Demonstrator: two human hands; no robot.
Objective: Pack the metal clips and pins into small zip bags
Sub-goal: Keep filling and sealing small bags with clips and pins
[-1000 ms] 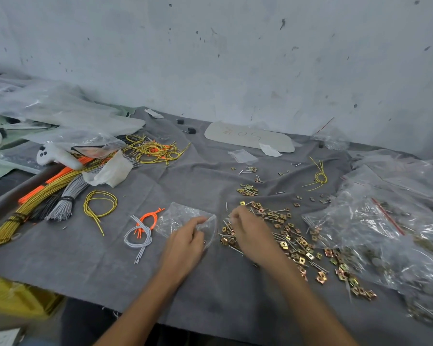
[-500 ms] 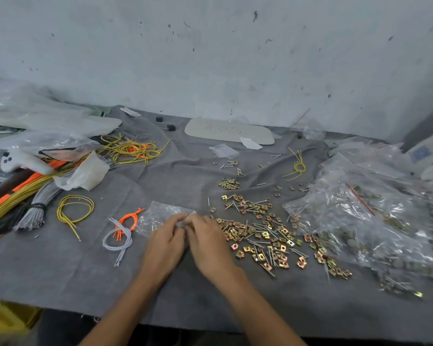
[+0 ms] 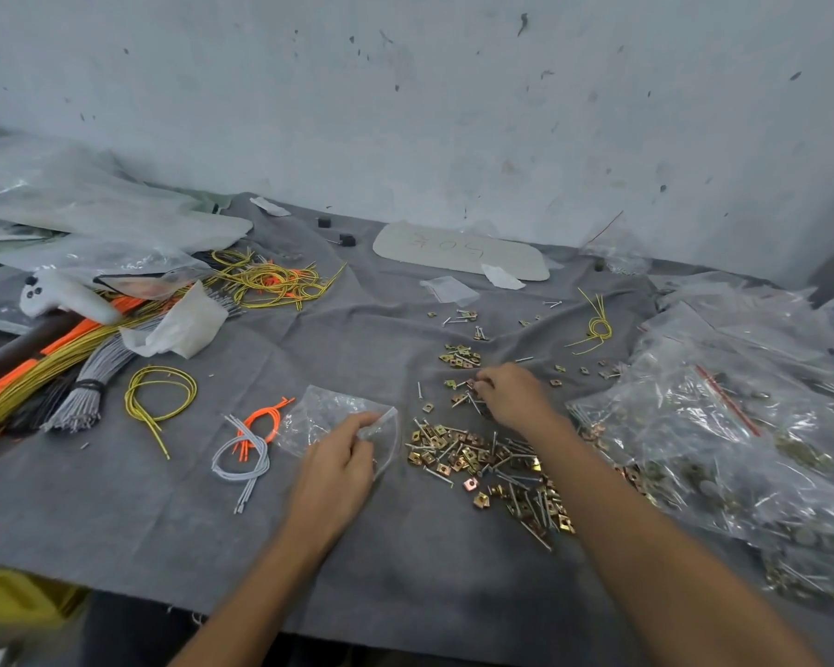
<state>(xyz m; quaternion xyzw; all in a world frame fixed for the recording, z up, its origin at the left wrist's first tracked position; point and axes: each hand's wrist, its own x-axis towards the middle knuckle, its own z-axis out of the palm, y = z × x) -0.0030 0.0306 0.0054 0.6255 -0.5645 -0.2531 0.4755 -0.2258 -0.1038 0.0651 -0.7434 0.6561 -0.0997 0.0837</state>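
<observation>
A small clear zip bag lies on the grey cloth at the centre. My left hand pinches its right edge, holding the mouth up. To the right spreads a loose pile of brass clips and steel pins. My right hand reaches over the far part of that pile, fingertips curled down among the clips and pins; what it holds is hidden. A small heap of clips lies just beyond it.
Filled clear bags crowd the right side. Yellow, orange and grey cord bundles, a grey-orange cord loop, a white controller and plastic sheets fill the left. A white card lies by the wall.
My right hand left the bag mouth and moved right and away to the scattered clips. My left hand kept hold of the bag.
</observation>
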